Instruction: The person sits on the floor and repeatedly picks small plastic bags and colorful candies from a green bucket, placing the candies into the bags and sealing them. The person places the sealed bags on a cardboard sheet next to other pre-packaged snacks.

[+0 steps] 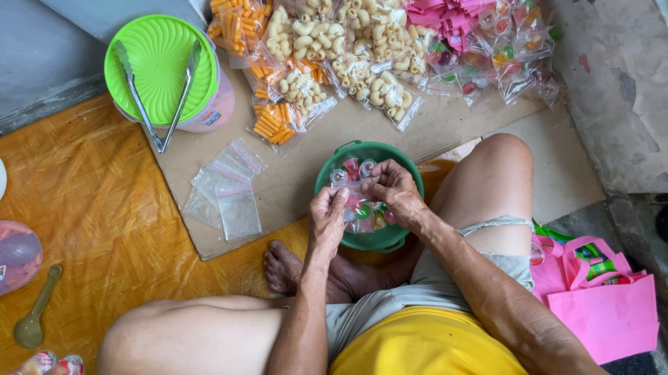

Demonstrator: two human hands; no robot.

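Head view: green bowl on the floor between the knees, holding small jelly cups; left hand and right hand both over the bowl, fingers curled and pinching a small clear bag of cups between them. Beyond the bowl: empty zip bags, snack packets, green-lidded tub with tongs; right of it, pink tote. Probably light, slick film, crushable cups — best gripped at the bag's top edge, not the body.
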